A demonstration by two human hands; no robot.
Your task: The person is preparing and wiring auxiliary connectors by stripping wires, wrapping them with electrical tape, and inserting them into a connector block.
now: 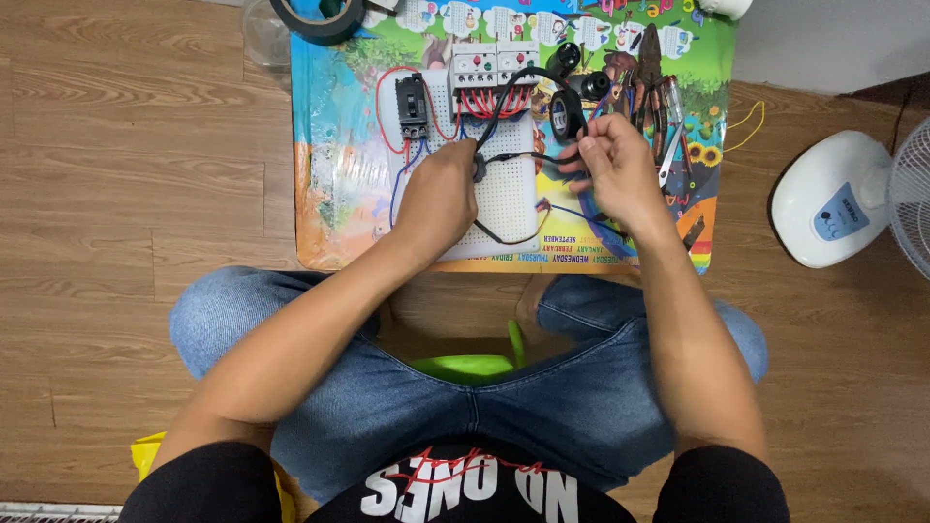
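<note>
Black wire being held taut between two hands over a white perforated board.

The left hand is pinching the wire at its left end, fingers closed; the right hand is gripping it by a tape roll. The wire is running left to right between them, both hands equally near. One board, one black breaker, two white relays.

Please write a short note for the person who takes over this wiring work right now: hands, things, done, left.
Left hand pinches the black cable over the white perforated board. Right hand holds the same cable near the black tape roll.
Done: black breaker and white contactors sit on the board, red and blue wires attached.
Left: the black cable's end is loose in the hands. Pliers lie to the right.
</note>
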